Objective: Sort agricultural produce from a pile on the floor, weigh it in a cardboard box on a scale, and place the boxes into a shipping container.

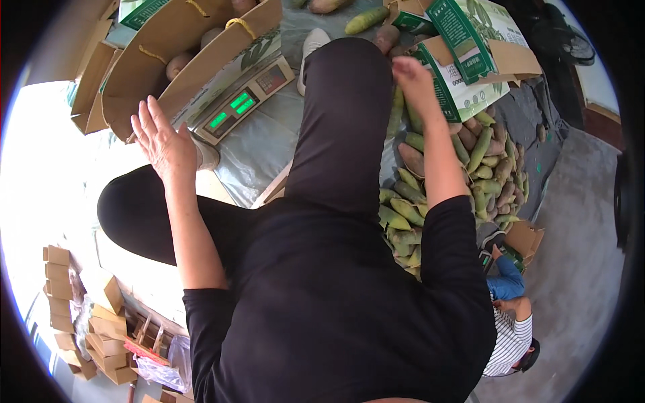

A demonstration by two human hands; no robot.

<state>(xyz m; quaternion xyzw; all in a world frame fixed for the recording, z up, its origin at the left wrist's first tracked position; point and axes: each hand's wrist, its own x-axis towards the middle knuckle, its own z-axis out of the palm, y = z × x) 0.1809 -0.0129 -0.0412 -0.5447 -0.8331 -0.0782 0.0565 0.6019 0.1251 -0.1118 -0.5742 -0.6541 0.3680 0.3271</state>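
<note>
My left hand (164, 140) is open, its fingers spread beside the near wall of an open cardboard box (127, 97) with yellow rope handles. A few long brown vegetables (177, 66), which look like soil-covered radishes, lie inside that box. It stands on a digital scale (245, 101) with lit green displays. My right hand (415, 82) is over the right side, between my knee and a green-and-white carton (463, 94). Its fingers are slightly blurred, and I cannot see anything held in them. Below it, green radishes (396, 111) lie close by.
A large heap of green and brownish radishes (490, 161) covers the sheet at right. Another person (514, 329) in a striped top sits at lower right near an open carton (524, 238). Several folded cardboard boxes (104, 336) and plastic wrap (176, 363) are at lower left.
</note>
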